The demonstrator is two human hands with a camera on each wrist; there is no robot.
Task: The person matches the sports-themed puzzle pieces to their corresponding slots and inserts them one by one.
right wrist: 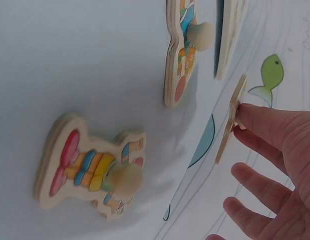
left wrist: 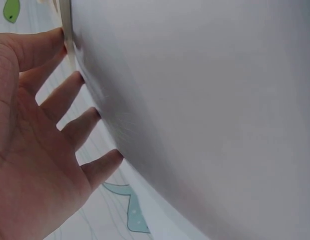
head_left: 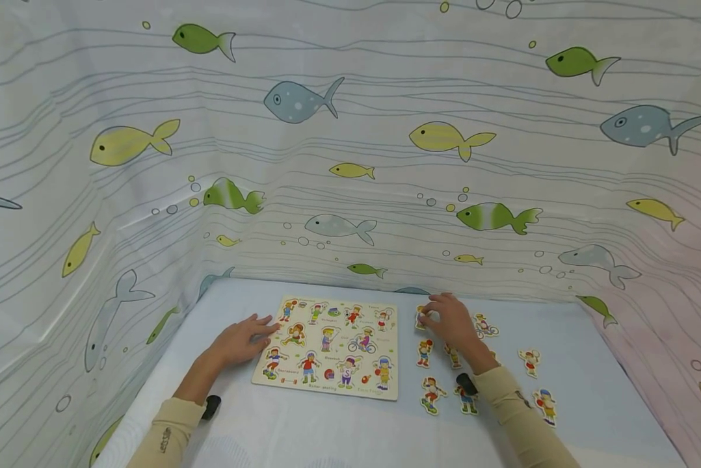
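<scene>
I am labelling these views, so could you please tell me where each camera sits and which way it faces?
Head: worn on the head, looking down at the puzzle board, both hands and sleeves.
Left wrist: at the left hand, its straight fingers against the board's edge.
Right wrist: at the right hand touching a puzzle piece.
Shared: head and right wrist both show loose pieces.

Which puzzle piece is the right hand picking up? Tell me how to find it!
Start at the wooden puzzle board on the pale blue table. Right of its top corner, the right hand pinches a small wooden figure piece. Only this piece is held; the others lie loose.
</scene>
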